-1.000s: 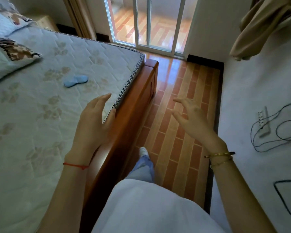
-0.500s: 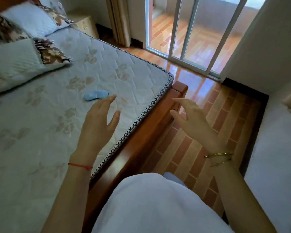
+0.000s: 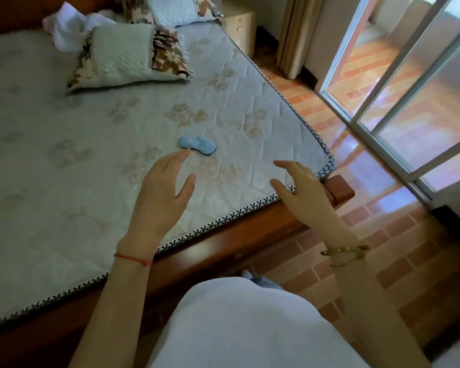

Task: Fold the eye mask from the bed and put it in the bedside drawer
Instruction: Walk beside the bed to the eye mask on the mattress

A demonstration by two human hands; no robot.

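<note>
A small light-blue eye mask [image 3: 197,146] lies flat on the quilted mattress [image 3: 96,160], near the bed's foot end. My left hand [image 3: 162,195] hovers over the mattress just short of the mask, fingers spread, fingertips almost at its near edge, holding nothing. My right hand [image 3: 300,189] is raised over the mattress corner to the right of the mask, fingers apart and empty. A pale wooden bedside cabinet [image 3: 241,25] with a drawer stands at the head of the bed, far from both hands; its drawer looks closed.
Two patterned pillows [image 3: 128,54] and a crumpled white cloth [image 3: 67,27] lie at the head of the bed. The wooden bed frame [image 3: 337,189] edges the mattress. A tiled floor [image 3: 383,235] runs to a sliding glass door [image 3: 409,102] and a curtain [image 3: 298,35] on the right.
The view has swung left over the bed, so the mask and cabinet come closer to centre. Both hands have moved forward over the mattress toward the mask, staying empty.
</note>
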